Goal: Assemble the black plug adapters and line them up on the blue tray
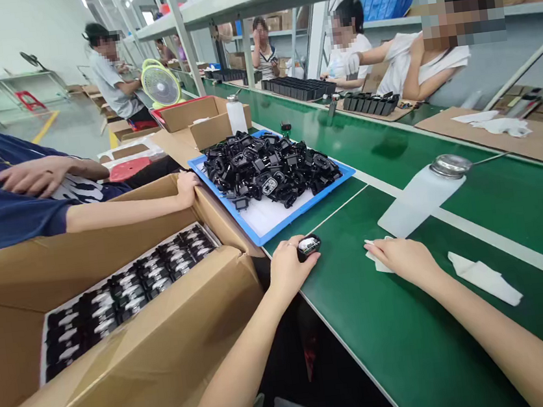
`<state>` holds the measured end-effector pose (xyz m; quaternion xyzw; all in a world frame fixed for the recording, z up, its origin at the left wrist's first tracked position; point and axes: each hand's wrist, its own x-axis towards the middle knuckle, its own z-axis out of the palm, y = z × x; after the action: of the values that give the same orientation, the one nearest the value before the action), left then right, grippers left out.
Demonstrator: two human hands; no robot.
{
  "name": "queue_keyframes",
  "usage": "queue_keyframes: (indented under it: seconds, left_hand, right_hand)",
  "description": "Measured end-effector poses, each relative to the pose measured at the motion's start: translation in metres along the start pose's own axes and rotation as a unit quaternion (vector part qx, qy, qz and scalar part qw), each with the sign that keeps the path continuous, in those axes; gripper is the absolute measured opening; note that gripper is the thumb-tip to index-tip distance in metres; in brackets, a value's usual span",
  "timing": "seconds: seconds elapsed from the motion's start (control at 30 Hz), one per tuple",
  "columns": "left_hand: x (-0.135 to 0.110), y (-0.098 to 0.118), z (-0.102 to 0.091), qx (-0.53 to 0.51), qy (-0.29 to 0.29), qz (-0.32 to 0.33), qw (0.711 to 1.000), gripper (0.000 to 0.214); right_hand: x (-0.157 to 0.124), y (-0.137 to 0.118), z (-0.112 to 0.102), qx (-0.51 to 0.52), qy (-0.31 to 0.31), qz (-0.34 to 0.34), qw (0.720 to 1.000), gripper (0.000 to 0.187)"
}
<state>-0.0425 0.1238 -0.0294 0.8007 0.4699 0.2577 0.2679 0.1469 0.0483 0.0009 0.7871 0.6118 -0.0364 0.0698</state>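
Note:
Near the front edge of the green table (351,299), my left hand (286,267) grips a small black plastic part (310,246) with a whitish inside. The fingers of my right hand (400,255) are pinched on a white cloth (381,263), part of which lies under the hand. Just behind that hand a translucent white bottle (420,196) with a metal cap rests at a tilt in the view. Beyond my left hand, a blue-rimmed tray (274,230) carries a heap of similar black parts (271,164).
An open cardboard box (170,346) with rows of black parts stands left of the table. Another white cloth (484,277) lies to the right. A person's hand (186,188) rests at the box's far edge. Another bottle (236,115) stands behind the tray. Several people sit farther off.

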Motion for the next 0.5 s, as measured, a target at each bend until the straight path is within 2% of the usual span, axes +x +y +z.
queue_keyframes:
  seconds: [0.13,0.23,0.3,0.4,0.5]
  left_hand:
    - [-0.001,-0.004,0.003,0.005,0.016,-0.009,1.000,0.032]
    - [-0.002,-0.007,0.006,0.001,0.031,-0.005,1.000,0.034]
    - [-0.002,-0.008,0.007,0.000,0.039,0.001,0.999,0.032]
    - [-0.001,-0.011,0.009,0.007,0.042,0.004,0.999,0.021]
    - [0.000,-0.012,0.010,-0.002,0.043,0.013,0.999,0.016]
  right_hand:
    - [0.012,-0.013,-0.015,0.158,0.066,-0.041,0.984,0.044]
    - [0.024,-0.042,-0.034,0.181,0.083,-0.092,0.976,0.042]
    - [0.031,-0.069,-0.041,0.129,0.087,-0.136,0.978,0.038]
    - [0.036,-0.103,-0.038,-0.018,0.109,-0.216,0.970,0.033]
    - [0.038,-0.114,-0.031,-0.084,0.128,-0.232,0.961,0.039]
